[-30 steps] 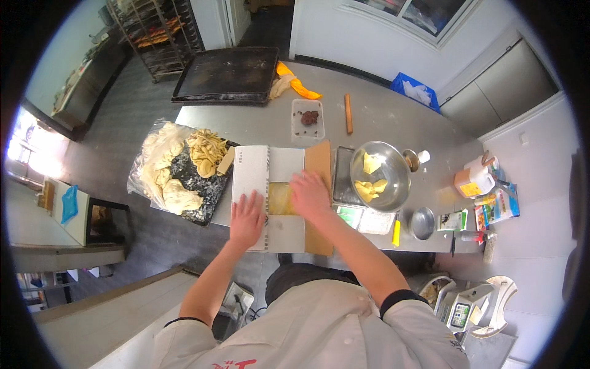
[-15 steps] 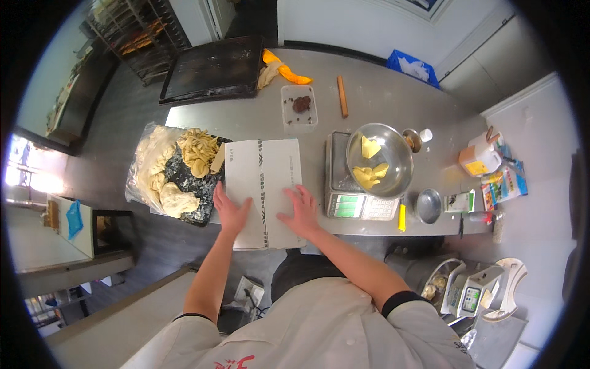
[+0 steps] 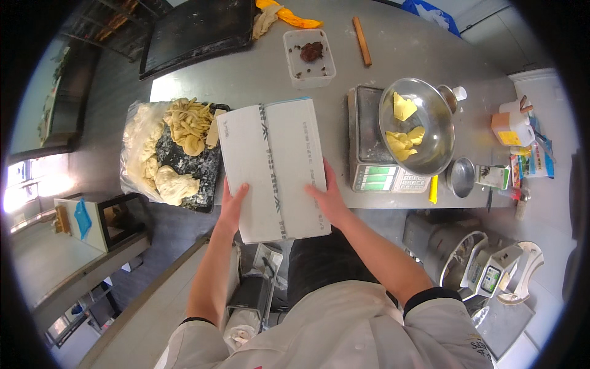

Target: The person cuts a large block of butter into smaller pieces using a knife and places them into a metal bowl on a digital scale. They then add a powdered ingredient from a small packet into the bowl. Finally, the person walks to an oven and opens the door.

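A closed white cardboard box (image 3: 295, 147), with a dark printed strip along its middle, is gripped by its two sides. My left hand (image 3: 232, 206) clasps the left side, thumb on top and fingers going underneath. On the right side, my right hand (image 3: 329, 195) holds in the same way. The box's near end juts over the table's front edge and sits slightly turned. Just left of it lies a black floury tray (image 3: 203, 163) with dough strips (image 3: 187, 123) and a pale dough lump (image 3: 175, 184). To its right stands a digital scale (image 3: 373, 178) bearing a steel bowl (image 3: 439, 132) with yellow butter-like pieces (image 3: 402, 141).
Behind the box stands a clear tub (image 3: 327, 58) with a dark paste. A wooden stick (image 3: 362, 42) lies near it. A large black baking tray (image 3: 196, 37) is at the far left. A small metal bowl (image 3: 461, 175) and a jug (image 3: 513, 128) are at the right.
Both hands have gone from lying spread on the box top to gripping its sides. The box has come up and tilted slightly. My view has shifted too.
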A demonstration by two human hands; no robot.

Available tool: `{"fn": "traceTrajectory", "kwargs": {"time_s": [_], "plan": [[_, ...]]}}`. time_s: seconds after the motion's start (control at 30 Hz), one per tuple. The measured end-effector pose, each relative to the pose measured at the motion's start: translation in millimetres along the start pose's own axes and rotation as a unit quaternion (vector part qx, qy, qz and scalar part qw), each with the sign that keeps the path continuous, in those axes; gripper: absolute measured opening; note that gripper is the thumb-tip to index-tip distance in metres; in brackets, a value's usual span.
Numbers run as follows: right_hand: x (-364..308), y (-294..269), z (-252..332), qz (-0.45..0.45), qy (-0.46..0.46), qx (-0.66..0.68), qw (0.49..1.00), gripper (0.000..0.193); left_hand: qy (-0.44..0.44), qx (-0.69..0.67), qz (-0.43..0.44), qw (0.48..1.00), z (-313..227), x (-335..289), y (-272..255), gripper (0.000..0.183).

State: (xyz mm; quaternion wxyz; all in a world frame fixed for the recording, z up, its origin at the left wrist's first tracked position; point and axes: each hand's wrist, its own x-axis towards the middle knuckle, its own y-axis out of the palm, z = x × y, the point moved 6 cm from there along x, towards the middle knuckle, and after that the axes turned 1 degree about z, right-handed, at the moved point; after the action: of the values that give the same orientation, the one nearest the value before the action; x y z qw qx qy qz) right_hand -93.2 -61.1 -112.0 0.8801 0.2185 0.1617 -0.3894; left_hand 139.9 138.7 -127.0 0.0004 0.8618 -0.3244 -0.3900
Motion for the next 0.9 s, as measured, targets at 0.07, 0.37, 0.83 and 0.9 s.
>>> {"fn": "traceTrajectory", "kwargs": {"time_s": [0.07, 0.37, 0.83, 0.9], "plan": [[-10.7, -5.0, -4.0, 0.01, -0.007, -0.013, 1.0, 0.103, -0.003, -0.014, -0.029, 0.999, 11.7, -20.7, 1.0, 0.086], [-89.8, -55.1, -94.9, -0.033, 0.279, 0.251, 0.926, 0.093, -0.081, -0.304, 0.137, 0.939, 84.7, -69.9, 2.6, 0.08], [-75.0, -57.5, -159.1, -0.064, 0.302, 0.211, 0.927, 0.089, -0.145, -0.129, 0.182, 0.964, 139.8, -45.2, -24.3, 0.059], [-84.0, -66.7, -177.6, -0.079, 0.3, 0.211, 0.927, 0.087, -0.156, -0.096, 0.171, 0.968, 145.8, -61.9, -21.0, 0.059]]}}
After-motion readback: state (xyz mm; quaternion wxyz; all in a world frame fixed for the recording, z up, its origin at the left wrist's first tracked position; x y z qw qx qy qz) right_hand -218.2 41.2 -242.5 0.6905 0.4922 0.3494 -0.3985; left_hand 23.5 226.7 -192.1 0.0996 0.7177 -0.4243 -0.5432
